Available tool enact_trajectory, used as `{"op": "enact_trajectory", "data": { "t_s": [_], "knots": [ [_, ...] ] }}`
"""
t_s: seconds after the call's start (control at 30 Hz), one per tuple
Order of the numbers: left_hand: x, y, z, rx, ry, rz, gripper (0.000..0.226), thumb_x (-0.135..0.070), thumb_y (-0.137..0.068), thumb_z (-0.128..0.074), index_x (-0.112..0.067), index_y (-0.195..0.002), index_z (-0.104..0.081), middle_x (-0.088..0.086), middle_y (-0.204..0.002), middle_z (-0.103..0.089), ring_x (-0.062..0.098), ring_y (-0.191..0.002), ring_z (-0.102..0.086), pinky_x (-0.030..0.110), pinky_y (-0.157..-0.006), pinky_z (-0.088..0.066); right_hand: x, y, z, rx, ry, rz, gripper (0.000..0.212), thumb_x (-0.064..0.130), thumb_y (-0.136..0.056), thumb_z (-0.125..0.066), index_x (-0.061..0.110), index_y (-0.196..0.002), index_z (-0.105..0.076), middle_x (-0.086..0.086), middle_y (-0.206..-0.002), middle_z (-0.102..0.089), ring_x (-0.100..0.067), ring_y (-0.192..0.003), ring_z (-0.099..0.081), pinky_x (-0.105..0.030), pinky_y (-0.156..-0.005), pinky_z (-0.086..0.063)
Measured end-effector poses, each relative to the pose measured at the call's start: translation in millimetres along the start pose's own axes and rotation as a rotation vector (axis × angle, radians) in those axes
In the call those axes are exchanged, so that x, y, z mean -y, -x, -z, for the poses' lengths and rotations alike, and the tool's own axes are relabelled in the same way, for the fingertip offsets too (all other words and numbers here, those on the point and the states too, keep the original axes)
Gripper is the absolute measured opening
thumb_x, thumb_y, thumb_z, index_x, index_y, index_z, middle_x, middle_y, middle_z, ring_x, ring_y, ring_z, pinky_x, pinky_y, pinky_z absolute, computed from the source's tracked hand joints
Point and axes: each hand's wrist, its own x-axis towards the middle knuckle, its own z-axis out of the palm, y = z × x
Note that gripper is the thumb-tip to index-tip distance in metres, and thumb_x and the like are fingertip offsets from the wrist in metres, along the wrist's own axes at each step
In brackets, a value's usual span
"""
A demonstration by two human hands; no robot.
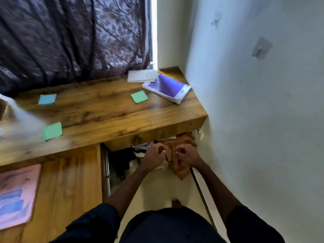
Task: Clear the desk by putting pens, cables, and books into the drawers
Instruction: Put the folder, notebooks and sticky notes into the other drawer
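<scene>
Below the wooden counter, both hands hang curled into fists over orange cloth: left hand and right hand, neither grip visibly holding anything. Up on the counter's far right corner lie a purple-covered book and white book, by sticky notes. Cover writing is unreadable. White wall stands right.

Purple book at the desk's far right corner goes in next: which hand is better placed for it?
Right, probably. The purple book lies at the desk's right end by the wall, directly above the right hand. The left hand sits beside it but would have to cross over. Both are curled.
</scene>
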Motion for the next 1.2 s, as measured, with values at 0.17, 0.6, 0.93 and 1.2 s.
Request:
{"op": "enact_trajectory", "data": {
  "t_s": [0.17, 0.6, 0.93, 1.2],
  "knots": [
    [-17.4, -53.9, 25.7, -0.104, 0.014, 0.032, 0.014, -0.016, -0.091, -0.062, -0.016, -0.101, -0.071, -0.004, -0.095, -0.072, 0.010, -0.086, -0.068, 0.025, -0.078, -0.055, 14.1, -79.7, 43.5, 0.026, 0.021, 0.088, 0.015, 0.019, -0.090, -0.068, 0.019, -0.102, -0.077, 0.010, -0.098, -0.073, -0.004, -0.088, -0.064, -0.012, -0.072, -0.046],
    [-18.9, -210.3, 63.4, -0.147, 0.037, 0.117, 0.012, -0.017, -0.089, -0.065, -0.016, -0.098, -0.073, -0.003, -0.095, -0.074, 0.009, -0.079, -0.067, 0.023, -0.075, -0.054, 28.0, -241.7, 77.1, 0.017, -0.061, 0.070, 0.014, 0.018, -0.088, -0.071, 0.018, -0.101, -0.077, 0.006, -0.089, -0.076, -0.008, -0.076, -0.067, -0.033, -0.076, -0.058],
    [-23.7, -348.0, 91.2, -0.004, -0.117, 0.137, 0.029, -0.016, -0.087, -0.054, -0.013, -0.111, -0.071, 0.009, -0.114, -0.072, 0.028, -0.107, -0.066, 0.031, -0.090, -0.050, 32.5, -344.2, 85.5, -0.007, -0.074, -0.035, 0.016, 0.012, -0.084, -0.070, 0.016, -0.097, -0.078, 0.009, -0.084, -0.074, -0.004, -0.074, -0.064, -0.022, -0.076, -0.046],
    [-6.8, -413.0, 84.2, 0.265, -0.450, -0.041, 0.056, -0.015, -0.098, -0.046, -0.006, -0.152, -0.032, 0.015, -0.159, -0.032, 0.028, -0.146, -0.034, 0.034, -0.117, -0.026, 32.8, -436.0, 104.0, -0.071, 0.038, -0.166, 0.027, 0.008, -0.084, -0.068, 0.007, -0.110, -0.074, -0.009, -0.118, -0.072, -0.026, -0.114, -0.064, -0.028, -0.098, -0.043]
  ]
}}
